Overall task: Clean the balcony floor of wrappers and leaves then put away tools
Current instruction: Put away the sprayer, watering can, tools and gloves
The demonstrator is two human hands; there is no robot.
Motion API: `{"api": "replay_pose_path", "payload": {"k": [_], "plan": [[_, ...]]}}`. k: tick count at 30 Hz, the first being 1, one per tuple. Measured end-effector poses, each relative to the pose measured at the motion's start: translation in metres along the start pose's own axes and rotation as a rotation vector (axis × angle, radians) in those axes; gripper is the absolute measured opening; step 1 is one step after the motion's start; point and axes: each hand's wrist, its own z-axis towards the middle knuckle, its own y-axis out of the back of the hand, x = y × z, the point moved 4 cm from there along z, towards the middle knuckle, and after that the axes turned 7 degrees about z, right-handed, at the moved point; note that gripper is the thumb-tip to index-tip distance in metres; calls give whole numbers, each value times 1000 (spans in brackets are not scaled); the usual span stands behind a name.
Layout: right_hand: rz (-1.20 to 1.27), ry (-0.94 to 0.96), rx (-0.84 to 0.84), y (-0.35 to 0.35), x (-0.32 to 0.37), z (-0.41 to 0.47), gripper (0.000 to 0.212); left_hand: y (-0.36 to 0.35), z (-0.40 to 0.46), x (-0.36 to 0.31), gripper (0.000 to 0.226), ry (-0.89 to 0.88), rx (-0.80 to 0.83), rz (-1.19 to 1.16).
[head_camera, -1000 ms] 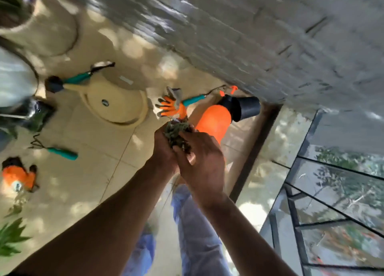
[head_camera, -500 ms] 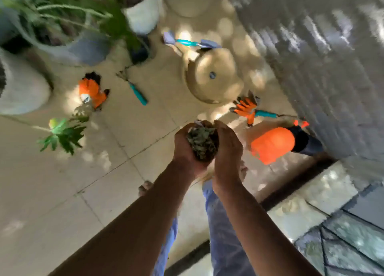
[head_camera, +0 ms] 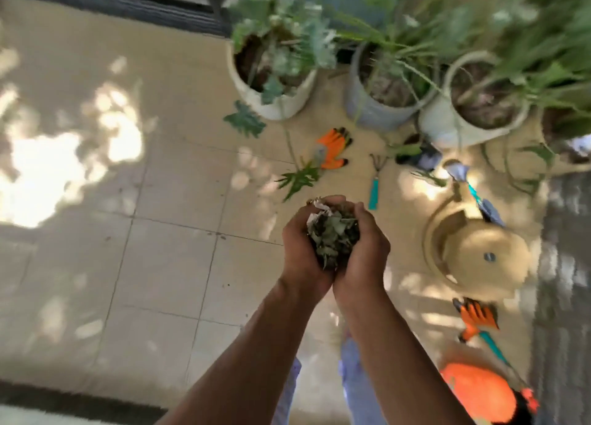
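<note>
I've got both hands cupped, left hand (head_camera: 302,248) and right hand (head_camera: 364,252) curled around a clump of dry leaves and wrappers (head_camera: 332,236) above the floor (head_camera: 160,264), still to bin, with hand rake (head_camera: 374,184) and gloves (head_camera: 334,147) lying out.

No readable text or labels anywhere

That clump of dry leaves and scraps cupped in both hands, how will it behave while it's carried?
The leaf clump looks loose and crumbly, so bits will probably spill at the edges. It seems very light. Left hand and right hand cupped together likely contain it.
</note>
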Motion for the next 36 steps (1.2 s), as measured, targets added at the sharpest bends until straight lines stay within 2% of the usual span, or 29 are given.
{"api": "replay_pose_path", "payload": {"k": [6,10,14,20,23,26,30,36], "plan": [[-319,37,221,-101,-56,-15,26,57,-5,-95,28,-176,-123,-247],[-426,44,351,-159,-83,-24,26,81,-9,-147,28,-263,-168,-372],[-584,94,497,-220,-98,-27,26,99,-5,-196,34,-332,-298,-435],[-677,123,653,-318,-112,-31,17,111,14,-283,40,-424,-415,-424],[-689,86,683,-369,-129,-29,17,125,21,-326,45,-440,-457,-435],[-698,17,727,-416,-160,-35,20,148,25,-367,52,-471,-477,-541],[-713,-13,772,-480,-211,-50,21,191,34,-428,52,-539,-514,-679],[-706,-125,756,-578,-284,-86,26,259,24,-542,49,-574,-488,-714]]}}
